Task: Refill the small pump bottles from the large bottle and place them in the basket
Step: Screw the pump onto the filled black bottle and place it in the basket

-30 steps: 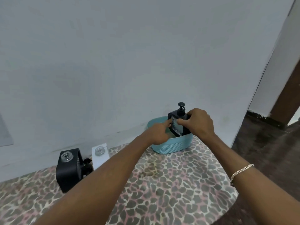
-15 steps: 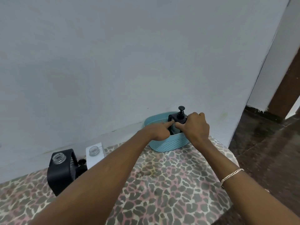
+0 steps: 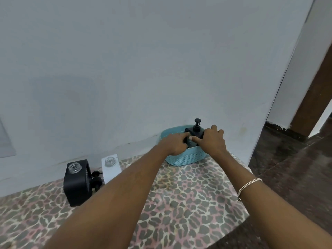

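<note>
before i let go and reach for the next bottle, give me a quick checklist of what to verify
1. Pump bottle upright inside the basket: ok, pump fitted.
2. Bottle seated on the basket floor: cannot tell, the hands and basket hide it.
3. Hands free: not ok, the left hand and right hand both hold the pump bottle.
4. Black bottle capped: not ok, neck open.
5. White bottle capped: not ok, neck open.
6. Loose pump at hand: ok, lies beside the black bottle.
</note>
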`<action>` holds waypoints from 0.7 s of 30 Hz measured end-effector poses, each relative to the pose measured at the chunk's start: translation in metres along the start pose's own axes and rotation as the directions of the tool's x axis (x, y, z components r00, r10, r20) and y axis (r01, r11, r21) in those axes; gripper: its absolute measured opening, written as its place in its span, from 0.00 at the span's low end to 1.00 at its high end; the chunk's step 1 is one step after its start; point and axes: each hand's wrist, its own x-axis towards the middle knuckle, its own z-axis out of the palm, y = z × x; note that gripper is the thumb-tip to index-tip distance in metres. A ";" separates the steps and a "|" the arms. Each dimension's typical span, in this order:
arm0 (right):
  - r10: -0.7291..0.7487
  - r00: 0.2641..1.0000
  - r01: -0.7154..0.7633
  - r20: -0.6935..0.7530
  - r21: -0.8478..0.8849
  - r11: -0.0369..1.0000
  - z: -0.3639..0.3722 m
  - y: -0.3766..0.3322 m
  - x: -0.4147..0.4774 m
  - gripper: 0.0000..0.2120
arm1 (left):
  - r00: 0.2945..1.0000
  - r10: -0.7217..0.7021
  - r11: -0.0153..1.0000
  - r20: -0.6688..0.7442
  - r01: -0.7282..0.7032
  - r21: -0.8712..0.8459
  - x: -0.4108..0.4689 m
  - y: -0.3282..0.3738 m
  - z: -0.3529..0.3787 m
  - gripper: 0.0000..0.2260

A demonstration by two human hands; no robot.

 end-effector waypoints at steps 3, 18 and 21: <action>-0.028 0.997 0.035 -0.066 0.102 0.994 -0.005 0.005 -0.015 0.23 | 0.985 0.070 0.990 -0.159 -0.089 -0.112 -0.023 -0.002 0.006 0.28; -0.264 0.932 0.350 -0.246 0.430 0.832 0.011 -0.058 -0.179 0.25 | 0.846 -0.026 0.933 -0.533 -0.172 -0.318 -0.232 -0.039 0.029 0.28; -0.343 0.906 0.421 -0.248 0.443 0.792 0.020 -0.080 -0.213 0.22 | 0.818 -0.066 0.936 -0.571 -0.148 -0.320 -0.276 -0.049 0.032 0.28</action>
